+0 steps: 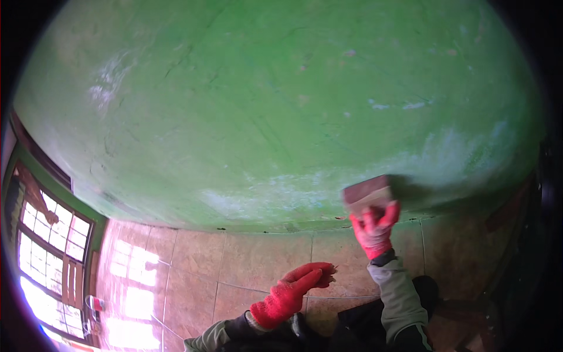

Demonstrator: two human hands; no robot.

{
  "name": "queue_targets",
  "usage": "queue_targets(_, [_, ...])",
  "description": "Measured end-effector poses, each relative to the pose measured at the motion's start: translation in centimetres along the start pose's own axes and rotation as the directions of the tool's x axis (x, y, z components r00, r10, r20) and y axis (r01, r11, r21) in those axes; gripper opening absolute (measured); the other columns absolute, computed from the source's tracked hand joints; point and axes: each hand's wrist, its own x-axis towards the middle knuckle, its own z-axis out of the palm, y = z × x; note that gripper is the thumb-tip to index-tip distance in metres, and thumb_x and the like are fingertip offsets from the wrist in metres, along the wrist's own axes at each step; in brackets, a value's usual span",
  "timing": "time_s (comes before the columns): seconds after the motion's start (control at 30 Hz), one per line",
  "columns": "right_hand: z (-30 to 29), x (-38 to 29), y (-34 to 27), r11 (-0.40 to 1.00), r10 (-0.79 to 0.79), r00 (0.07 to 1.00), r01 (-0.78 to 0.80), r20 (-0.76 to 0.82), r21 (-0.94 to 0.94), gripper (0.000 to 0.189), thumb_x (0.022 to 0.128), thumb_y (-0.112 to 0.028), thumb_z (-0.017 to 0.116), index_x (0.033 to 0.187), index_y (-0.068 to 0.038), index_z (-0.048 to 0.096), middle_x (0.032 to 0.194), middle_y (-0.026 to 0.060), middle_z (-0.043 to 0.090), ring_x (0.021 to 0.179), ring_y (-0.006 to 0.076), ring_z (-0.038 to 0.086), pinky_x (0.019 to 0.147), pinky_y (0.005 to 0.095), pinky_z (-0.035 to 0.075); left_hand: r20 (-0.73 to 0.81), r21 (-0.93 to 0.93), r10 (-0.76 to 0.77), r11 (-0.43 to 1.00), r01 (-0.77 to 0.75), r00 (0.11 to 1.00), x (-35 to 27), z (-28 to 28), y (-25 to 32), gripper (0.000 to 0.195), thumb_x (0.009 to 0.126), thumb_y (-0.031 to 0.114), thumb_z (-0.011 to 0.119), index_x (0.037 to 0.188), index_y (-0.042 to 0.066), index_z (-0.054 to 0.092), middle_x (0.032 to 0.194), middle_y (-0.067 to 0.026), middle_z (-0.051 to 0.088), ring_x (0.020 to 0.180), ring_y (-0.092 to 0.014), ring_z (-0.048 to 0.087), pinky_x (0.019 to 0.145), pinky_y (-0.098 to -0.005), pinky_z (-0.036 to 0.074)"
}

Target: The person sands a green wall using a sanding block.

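My right hand (pixel 374 231), in a red glove, is shut on a flat brownish block (pixel 367 193), possibly a sanding block. The block lies against the lower part of a green painted wall (pixel 281 114), where whitish scuffed patches show. Some of the block is covered by my fingers, and its edges are slightly blurred. My left hand (pixel 303 281), also in a red glove, hangs over the floor at lower centre. Its fingers are extended close together and touch nothing that I can see; its palm side is hidden.
Brown floor tiles (pixel 250 255) meet the foot of the wall. A gridded window (pixel 53 246) stands at the far left, with a red and white object (pixel 96 303) near it. Dark, indistinct items lie in shadow at the right. My dark-clad legs are at the bottom.
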Motion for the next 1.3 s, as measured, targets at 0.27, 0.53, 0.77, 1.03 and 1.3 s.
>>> queue_targets(0.27, [-0.3, 7.5, -4.5, 0.979, -0.204, 0.979, 0.204, 0.019, -0.027, 0.082, 0.07, -0.026, 0.085, 0.139, -0.016, 0.039, 0.144, 0.0249, 0.02, 0.126, 0.0461, 0.034, 0.096, 0.0558, 0.042, 0.04, -0.168, 0.035, 0.985, -0.028, 0.999, -0.4, -0.3, 0.0, 0.039, 0.102, 0.022, 0.049, 0.132, -0.002, 0.052, 0.127, -0.0124, 0.061, 0.116, -0.023, 0.058, 0.102, -0.0367, 0.044])
queue_targets(0.53, [1.2, 8.3, -8.1, 0.938, -0.347, 0.918, 0.342, 0.194, 0.059, 0.064, 0.074, -0.028, 0.08, 0.133, -0.031, 0.054, 0.136, 0.0162, 0.036, 0.115, 0.0398, 0.043, 0.092, 0.0544, 0.041, 0.043, -0.256, 0.124, 0.961, -0.109, 0.991, -1.0, -2.8, -1.6, 0.039, 0.102, 0.023, 0.048, 0.133, 0.0, 0.053, 0.128, -0.0108, 0.061, 0.116, -0.021, 0.058, 0.101, -0.0352, 0.044])
queue_targets(0.77, [3.1, 8.1, -8.3, 0.852, -0.509, 0.82, 0.523, 0.262, 0.015, 0.068, 0.071, -0.034, 0.083, 0.131, -0.026, 0.054, 0.143, 0.022, 0.03, 0.121, 0.0443, 0.038, 0.095, 0.0557, 0.039, 0.086, -0.352, 0.161, 0.928, -0.121, 0.983, -0.3, -3.5, -2.0, 0.039, 0.102, 0.026, 0.05, 0.132, 0.002, 0.055, 0.125, -0.0081, 0.062, 0.114, -0.018, 0.058, 0.1, -0.0334, 0.045])
queue_targets(1.03, [3.0, 8.9, -10.2, 0.842, -0.498, 0.803, 0.538, 0.326, -0.039, 0.079, 0.064, -0.026, 0.085, 0.135, -0.03, 0.051, 0.146, 0.0249, 0.026, 0.122, 0.0402, 0.039, 0.098, 0.0547, 0.038, 0.096, -0.458, 0.238, 0.873, -0.169, 0.967, -1.2, -4.5, -3.7, 0.039, 0.102, 0.027, 0.051, 0.133, 0.004, 0.056, 0.12, -0.0054, 0.063, 0.109, -0.015, 0.058, 0.099, -0.0321, 0.044])
queue_targets(1.3, [6.0, 4.9, -10.4, 0.648, -0.675, 0.577, 0.761, 0.459, -0.004, 0.072, 0.081, -0.026, 0.068, 0.146, -0.035, 0.039, 0.15, 0.0177, 0.026, 0.125, 0.0396, 0.038, 0.1, 0.0544, 0.036, 0.085, -0.488, 0.29, 0.846, -0.214, 0.953, -1.1, -5.2, -3.6, 0.038, 0.102, 0.027, 0.051, 0.132, 0.004, 0.057, 0.122, -0.0047, 0.062, 0.109, -0.014, 0.057, 0.098, -0.0311, 0.044])
